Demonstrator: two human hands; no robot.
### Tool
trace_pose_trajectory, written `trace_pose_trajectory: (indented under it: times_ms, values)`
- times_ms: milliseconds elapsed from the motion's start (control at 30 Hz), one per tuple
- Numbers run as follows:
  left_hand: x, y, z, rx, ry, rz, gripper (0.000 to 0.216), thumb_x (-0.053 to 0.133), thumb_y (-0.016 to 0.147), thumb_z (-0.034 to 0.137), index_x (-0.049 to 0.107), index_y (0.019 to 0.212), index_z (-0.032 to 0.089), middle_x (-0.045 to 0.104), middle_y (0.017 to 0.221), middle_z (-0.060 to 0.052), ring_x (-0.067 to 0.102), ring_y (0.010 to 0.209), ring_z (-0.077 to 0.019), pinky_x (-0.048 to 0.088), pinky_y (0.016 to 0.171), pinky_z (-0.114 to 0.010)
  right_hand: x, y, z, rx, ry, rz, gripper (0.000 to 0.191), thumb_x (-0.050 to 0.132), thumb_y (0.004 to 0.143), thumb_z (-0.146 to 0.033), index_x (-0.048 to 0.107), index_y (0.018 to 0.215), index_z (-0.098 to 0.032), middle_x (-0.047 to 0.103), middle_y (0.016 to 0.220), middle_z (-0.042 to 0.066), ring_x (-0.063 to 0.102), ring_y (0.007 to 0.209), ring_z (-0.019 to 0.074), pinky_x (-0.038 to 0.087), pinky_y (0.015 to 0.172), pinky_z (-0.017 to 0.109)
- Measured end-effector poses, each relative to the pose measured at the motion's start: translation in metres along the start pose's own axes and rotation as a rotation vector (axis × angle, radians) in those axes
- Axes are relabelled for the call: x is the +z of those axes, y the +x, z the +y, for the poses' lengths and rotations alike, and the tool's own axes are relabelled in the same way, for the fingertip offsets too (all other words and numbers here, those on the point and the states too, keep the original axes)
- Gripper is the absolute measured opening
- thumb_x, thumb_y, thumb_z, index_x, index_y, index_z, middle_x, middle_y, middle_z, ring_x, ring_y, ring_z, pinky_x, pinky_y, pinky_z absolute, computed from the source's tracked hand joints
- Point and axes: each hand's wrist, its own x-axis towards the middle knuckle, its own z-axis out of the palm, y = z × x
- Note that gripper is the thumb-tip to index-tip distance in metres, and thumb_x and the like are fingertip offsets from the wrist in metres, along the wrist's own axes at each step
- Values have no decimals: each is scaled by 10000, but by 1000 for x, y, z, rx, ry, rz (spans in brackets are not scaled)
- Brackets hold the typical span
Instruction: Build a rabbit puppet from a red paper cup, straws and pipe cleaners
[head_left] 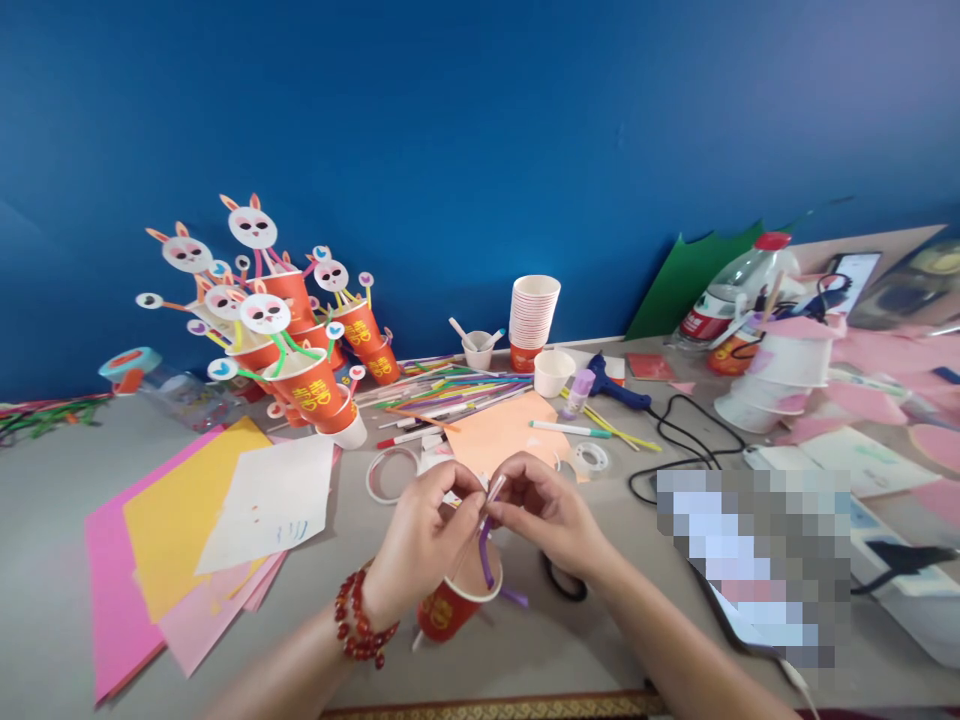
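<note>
A red paper cup with yellow lettering stands in front of me, its white rim facing up. Inside it, a purple pipe cleaner rises to my fingertips; another purple end pokes out at the cup's right side. My left hand, wearing red beads, pinches at the top of the pipe cleaner. Close against it, my right hand is pinched on the same spot. A short pale strip sticks up between the fingertips; whether it is part of the pipe cleaner I cannot tell.
Rabbit-faced cup figures stand at the left, behind coloured paper sheets. Pipe cleaners, stacked cups, a tape roll and a glue gun with its cord lie ahead. A phone lies right.
</note>
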Motion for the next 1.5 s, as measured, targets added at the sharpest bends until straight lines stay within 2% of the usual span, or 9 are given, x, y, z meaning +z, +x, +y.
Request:
trace_pose_trajectory:
  times_ms: [233,367,533,733,867,1033,1267,1500]
  values:
    - [-5,1,0,-50,-56,-118,75,548,877,189,615,909,193,657,869,-21,624,810,-157,491,677,-217,-2,1,-5,88,63,-25,231,720,846,-340,549,877,-189,560,761,-11,578,661,128,487,619,263]
    - [-5,2,-1,-29,-97,-95,74,564,858,161,615,903,189,658,858,-16,628,804,-152,501,713,-226,-3,1,-5,61,111,-53,202,686,868,-338,562,926,-189,587,800,3,593,690,136,498,646,278]
    - [-1,3,-4,-70,-151,-70,68,554,863,176,608,903,186,656,852,-25,633,794,-157,503,686,-231,-3,1,-2,-9,23,-23,137,644,883,-249,568,986,-202,608,843,14,604,720,140,506,658,281]
    - [3,3,-7,-107,-214,-37,36,581,841,196,594,869,177,630,807,-22,602,738,-149,492,641,-225,2,-1,-5,-121,-114,45,402,597,857,-119,487,1226,-237,616,844,-1,607,739,134,506,677,265]
    - [4,3,-11,-123,-218,-25,44,575,841,197,600,870,176,633,814,-24,604,744,-150,492,636,-224,3,-3,-4,-195,-208,63,416,578,859,-90,496,1232,-254,624,867,3,620,771,134,516,707,260]
    - [6,4,-15,-101,-180,7,55,574,839,188,606,881,171,633,832,-28,603,753,-152,490,639,-228,2,-3,-3,-203,-258,66,375,580,871,-105,516,1212,-248,622,938,32,631,801,148,528,703,271]
    - [5,3,-10,-148,-347,-32,72,595,852,222,600,887,160,614,808,-23,581,703,-131,490,603,-212,1,0,-7,-128,-151,52,370,604,881,-194,499,1235,-226,616,853,24,608,740,156,508,660,281]
    - [1,5,-10,-131,-294,-72,112,595,873,259,633,898,157,641,824,-34,588,758,-146,492,654,-222,0,0,-8,-83,-106,31,354,632,892,-276,519,1222,-218,606,848,24,590,733,153,502,660,275]
